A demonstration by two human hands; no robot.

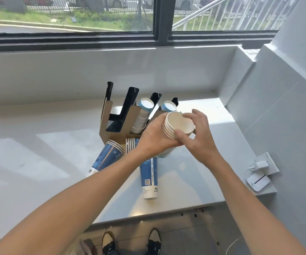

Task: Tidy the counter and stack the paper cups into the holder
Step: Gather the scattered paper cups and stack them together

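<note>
A black and cardboard cup holder (111, 124) with several slots stands on the white counter (38, 148). Two of its right-hand slots hold stacks of blue paper cups (144, 111), bottoms up. My left hand (155, 137) grips a nested stack of cups (178, 125) from the side, its open mouth turned toward me, just in front of the holder. My right hand (197, 133) holds the rim of the same stack with its fingertips. Two more stacks lie on their sides on the counter: one at the left (105, 159) and one in the middle (148, 179).
A white wall socket with a charger (262, 163) and a small white device (258, 183) sit at the counter's right edge. A window runs along the back, and a white wall closes the right side. My shoes (130, 242) show below the counter's front edge.
</note>
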